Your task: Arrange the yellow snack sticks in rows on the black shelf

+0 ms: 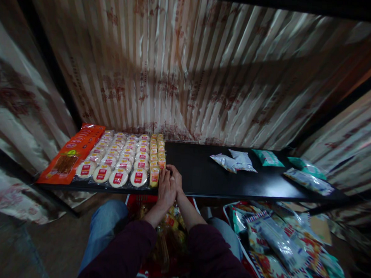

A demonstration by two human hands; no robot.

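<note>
My left hand (166,190) and my right hand (176,179) are close together at the front edge of the black shelf (196,172), beside the rows of small yellow packets (154,177). The fingers of both hands look closed; what they hold, if anything, is hidden. Left of the yellow packets stand several rows of round white crackers in clear wrappers (139,177) with red labels. An orange bag (71,156) lies at the shelf's left end. Below my hands is a red basket (132,199) with yellow-wrapped packets in it.
On the shelf's right half lie silver bags (242,160), a green bag (268,158) and a silver-white bag (309,181). A second basket (250,262) full of snack bags (279,239) stands below right. Black posts and a striped curtain (176,72) surround the shelf.
</note>
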